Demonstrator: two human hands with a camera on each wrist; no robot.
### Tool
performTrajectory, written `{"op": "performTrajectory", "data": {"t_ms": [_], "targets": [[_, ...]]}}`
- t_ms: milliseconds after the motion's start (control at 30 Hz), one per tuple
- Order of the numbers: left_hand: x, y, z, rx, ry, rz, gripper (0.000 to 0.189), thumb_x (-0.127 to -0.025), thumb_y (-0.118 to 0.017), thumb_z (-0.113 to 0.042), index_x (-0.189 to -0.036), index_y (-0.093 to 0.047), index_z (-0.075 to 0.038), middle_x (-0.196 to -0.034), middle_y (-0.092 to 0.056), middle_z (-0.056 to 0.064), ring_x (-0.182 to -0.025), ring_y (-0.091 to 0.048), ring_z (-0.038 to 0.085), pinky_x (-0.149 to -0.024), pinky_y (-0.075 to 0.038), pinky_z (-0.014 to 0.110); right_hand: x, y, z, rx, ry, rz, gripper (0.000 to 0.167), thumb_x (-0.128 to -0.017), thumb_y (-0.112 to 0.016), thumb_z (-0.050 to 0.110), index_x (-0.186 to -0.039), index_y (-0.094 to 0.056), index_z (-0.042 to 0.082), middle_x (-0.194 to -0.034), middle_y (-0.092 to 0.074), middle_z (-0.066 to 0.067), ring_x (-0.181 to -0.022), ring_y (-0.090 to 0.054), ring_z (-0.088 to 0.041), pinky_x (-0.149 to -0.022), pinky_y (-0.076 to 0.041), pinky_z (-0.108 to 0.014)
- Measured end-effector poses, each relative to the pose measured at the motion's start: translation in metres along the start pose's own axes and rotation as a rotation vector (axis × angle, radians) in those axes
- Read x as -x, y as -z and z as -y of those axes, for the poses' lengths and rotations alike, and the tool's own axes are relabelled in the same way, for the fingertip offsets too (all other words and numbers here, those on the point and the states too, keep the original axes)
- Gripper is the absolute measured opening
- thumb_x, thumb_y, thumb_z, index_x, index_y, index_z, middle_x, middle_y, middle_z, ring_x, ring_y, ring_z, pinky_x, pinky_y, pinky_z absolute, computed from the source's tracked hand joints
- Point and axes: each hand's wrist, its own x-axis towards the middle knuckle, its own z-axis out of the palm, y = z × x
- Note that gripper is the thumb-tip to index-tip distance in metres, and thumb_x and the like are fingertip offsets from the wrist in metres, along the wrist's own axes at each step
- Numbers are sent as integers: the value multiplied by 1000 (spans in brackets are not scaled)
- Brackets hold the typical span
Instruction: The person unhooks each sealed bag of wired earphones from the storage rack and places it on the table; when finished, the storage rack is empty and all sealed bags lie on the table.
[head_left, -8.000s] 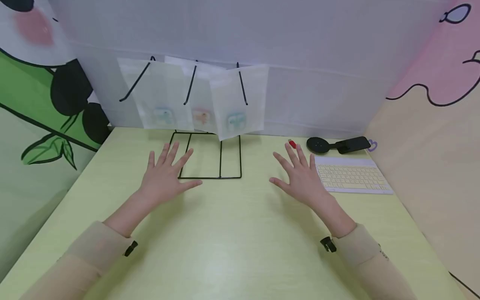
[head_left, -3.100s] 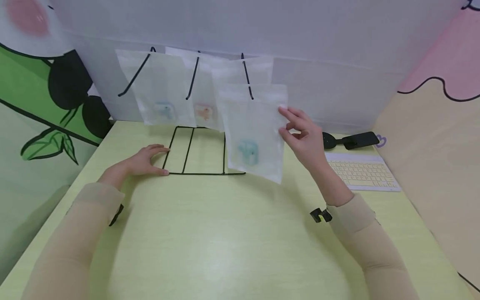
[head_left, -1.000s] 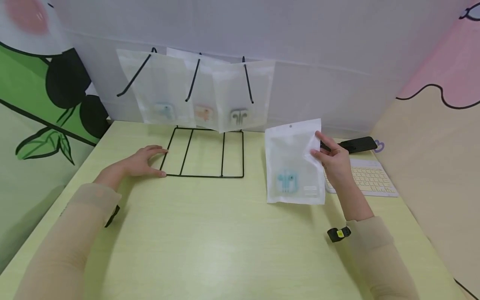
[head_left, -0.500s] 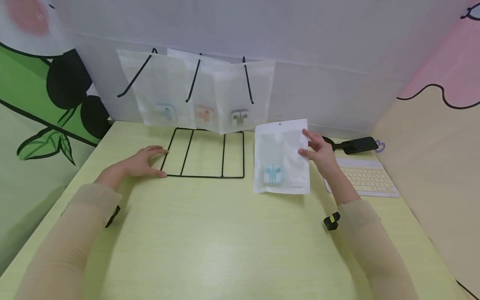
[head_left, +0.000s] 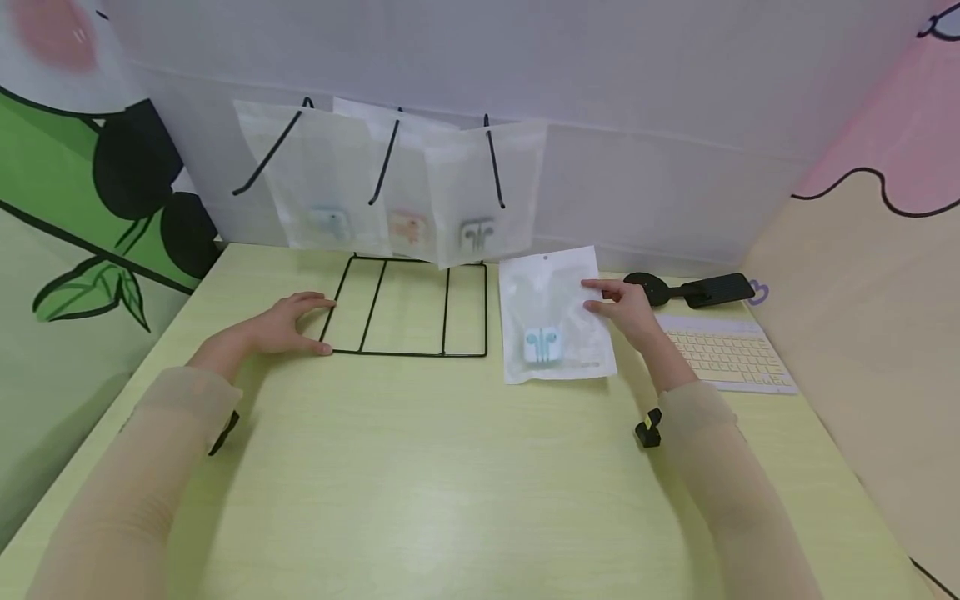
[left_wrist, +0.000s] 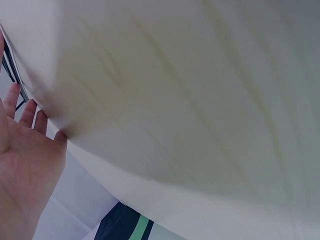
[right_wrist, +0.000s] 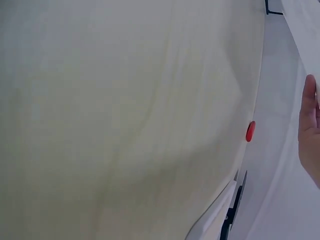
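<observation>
My right hand [head_left: 630, 312] pinches the right edge of a white translucent zip bag [head_left: 562, 283] holding blue-and-white earphones [head_left: 542, 344]. The bag leans just right of the black wire rack [head_left: 405, 354]; whether its lower edge touches the table cannot be told. In the right wrist view, part of the bag [right_wrist: 302, 30] shows by the fingertips. At the rack's left base bar, my left hand [head_left: 273, 325] rests with thumb and fingers spread against the wire. Similar bags hang on the rack's three hooks: a blue one [head_left: 300, 167], an orange one [head_left: 408, 171] and a dark-grey one [head_left: 487, 167].
A white keyboard [head_left: 723, 354] lies at the right, with a black paddle-shaped object [head_left: 705, 291] behind it. A small red item [right_wrist: 251, 131] shows in the right wrist view. A pale curtain [head_left: 637, 192] stands behind the rack.
From both hands spread over the table, my left moved to the rack base. My right drew the blue-earphone bag off the right hook, exposing a grey one, then carried it right, then slightly left and lower.
</observation>
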Motion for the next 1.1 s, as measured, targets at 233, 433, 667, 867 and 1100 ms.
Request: {"op": "performTrajectory", "data": {"t_ms": [233, 433, 667, 867, 1100], "targets": [[-1, 0, 2, -3, -4, 2, 94, -76, -74, -50, -147, -31, -7, -154, -12, 24, -139, -8, 49, -105, -12, 68, -5, -2, -8, 89, -64, 89, 55, -83, -74, 18, -135, -54, 11, -139, -47, -14, -118, -43, -29, -93, -38, -35], [-2, 1, 4, -19, -6, -1, 94, -75, -75, -50, -147, -31, -7, -153, -13, 23, -138, -8, 48, -105, -12, 68, -12, -3, -11, 232, -75, 204, 69, -81, -76, 22, -142, -46, 15, -142, -39, -15, -121, -39, -31, -103, -33, -48], [-3, 0, 5, -17, 0, 2, 95, -74, -75, -52, -147, -31, -8, -154, -12, 22, -139, -8, 48, -105, -12, 68, -20, -8, -13, 392, -34, 253, 76, -78, -79, 22, -143, -41, 8, -140, -37, -21, -115, -40, -36, -95, -37, -47], [-3, -1, 6, -10, -3, 1, 95, -75, -75, -52, -147, -31, -8, -154, -12, 22, -139, -8, 48, -104, -13, 69, -27, -9, -18, 494, -8, 243, 81, -77, -80, 27, -143, -39, 5, -140, -35, -26, -126, -33, -41, -104, -33, -52], [-3, -1, 5, -14, 5, 1, 96, -74, -75, -53, -147, -31, -8, -154, -12, 22, -139, -8, 48, -104, -13, 68, -30, -5, -23, 610, 14, 264, 79, -78, -78, 35, -142, -43, 5, -136, -38, -26, -122, -35, -42, -103, -33, -53]]}}
